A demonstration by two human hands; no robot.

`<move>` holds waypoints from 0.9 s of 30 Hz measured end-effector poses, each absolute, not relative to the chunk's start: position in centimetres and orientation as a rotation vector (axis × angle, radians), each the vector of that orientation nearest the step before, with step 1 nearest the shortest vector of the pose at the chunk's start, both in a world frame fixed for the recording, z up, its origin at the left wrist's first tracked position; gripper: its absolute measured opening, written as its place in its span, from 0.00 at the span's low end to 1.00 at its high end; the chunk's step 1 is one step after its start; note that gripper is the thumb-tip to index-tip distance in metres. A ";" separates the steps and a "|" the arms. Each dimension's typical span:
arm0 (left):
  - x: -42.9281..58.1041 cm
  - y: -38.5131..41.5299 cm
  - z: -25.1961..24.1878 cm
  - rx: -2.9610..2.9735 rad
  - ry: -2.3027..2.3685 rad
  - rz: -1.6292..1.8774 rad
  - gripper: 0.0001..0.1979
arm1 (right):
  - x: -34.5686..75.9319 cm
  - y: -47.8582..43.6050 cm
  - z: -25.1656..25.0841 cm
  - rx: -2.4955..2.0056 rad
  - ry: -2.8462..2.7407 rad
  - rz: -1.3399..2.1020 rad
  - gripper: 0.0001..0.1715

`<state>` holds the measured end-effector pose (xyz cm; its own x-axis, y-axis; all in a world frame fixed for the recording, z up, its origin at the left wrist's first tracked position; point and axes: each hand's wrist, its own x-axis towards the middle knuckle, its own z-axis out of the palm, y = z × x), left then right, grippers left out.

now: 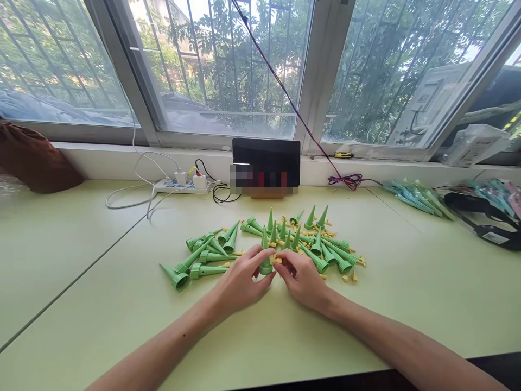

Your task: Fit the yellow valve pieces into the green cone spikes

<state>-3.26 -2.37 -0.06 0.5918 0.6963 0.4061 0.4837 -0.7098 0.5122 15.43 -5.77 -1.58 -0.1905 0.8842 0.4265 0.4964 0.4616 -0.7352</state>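
My left hand [251, 273] is closed around a green plastic watering spike [265, 265], which stands tip up on the table. Between the fingertips of my right hand [303, 274] is a small yellow valve [277, 260], held against the side of that spike. Whether the valve sits in the spike's hole cannot be made out. Behind my hands lie many more green spikes, some upright like the one [321, 218] at the back, others on their sides like the one [178, 278] at the left. Loose yellow valves [355, 277] are scattered to the right.
A tablet [266, 163] stands on a wooden holder by the window. Left of it is a power strip [183, 187] with cables. Bagged items [419, 198], a black strap [484, 222] and a coiled cable [345, 181] lie at the right; a brown bag [36, 160] sits at the left.
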 end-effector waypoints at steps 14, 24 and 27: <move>-3.4 -2.2 -0.6 2.476 0.902 0.832 0.20 | 15.8 -5.4 -2.0 -1.185 -1.898 0.549 0.20; -3.5 -2.1 -0.5 2.466 0.919 0.818 0.18 | 15.6 -5.6 -1.7 -1.174 -1.843 0.594 0.11; -3.4 -2.1 -0.4 2.465 0.927 0.815 0.18 | 15.5 -5.6 -1.6 -1.128 -1.823 0.609 0.08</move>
<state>-3.45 -2.08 -0.39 0.6135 0.6904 0.3834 0.4685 -0.7090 0.5271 15.54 -5.60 -1.56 -0.1985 0.8836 0.4241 0.4512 0.4666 -0.7607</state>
